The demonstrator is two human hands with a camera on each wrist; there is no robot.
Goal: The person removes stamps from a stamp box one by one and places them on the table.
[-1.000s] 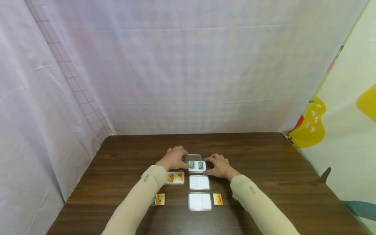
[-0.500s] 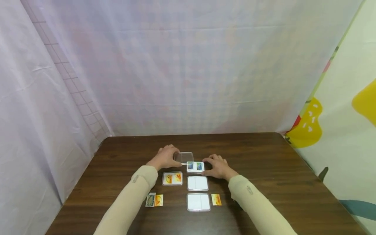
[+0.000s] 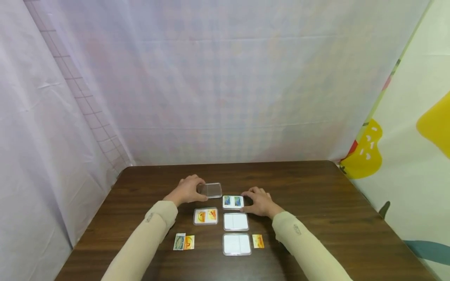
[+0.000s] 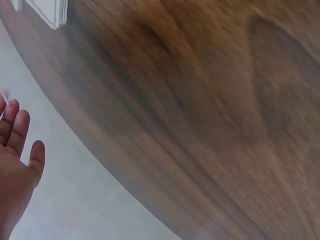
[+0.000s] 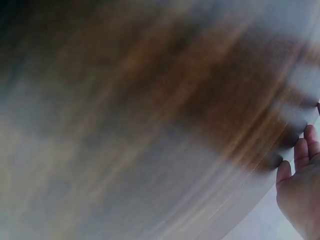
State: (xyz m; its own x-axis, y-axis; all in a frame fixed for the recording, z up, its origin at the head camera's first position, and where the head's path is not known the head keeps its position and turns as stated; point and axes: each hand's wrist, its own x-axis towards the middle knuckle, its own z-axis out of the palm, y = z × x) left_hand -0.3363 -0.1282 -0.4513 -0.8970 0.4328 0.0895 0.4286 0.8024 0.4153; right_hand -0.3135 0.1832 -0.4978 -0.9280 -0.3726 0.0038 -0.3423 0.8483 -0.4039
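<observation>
My left hand point(image 3: 188, 190) grips a clear plastic lid point(image 3: 214, 190) by its left side, thumb on the near edge and fingers on the far one. Right of that lid, a plastic case point(image 3: 233, 208) shows two small blue-green picture cards point(image 3: 238, 201) on white. Thumb and fingers of my right hand point(image 3: 259, 202) hold this case at its right corners. In the left wrist view, only a sliver of clear plastic shows at the left hand's point(image 4: 17, 150) fingertips. The right wrist view shows the right hand point(image 5: 300, 185) at its edge; the case is out of sight there.
Two white cases, a middle one point(image 3: 236, 221) and a nearer one point(image 3: 237, 244), lie in a column toward me. To their left is a case with orange cards point(image 3: 206, 216). Loose cards include a grey-green one point(image 3: 179, 241), an orange one point(image 3: 189, 242) and another orange one point(image 3: 258, 241).
My left hand has lifted the clear lid off the blue-green card case and carried it left. The right hand has stayed at the case's right side.
</observation>
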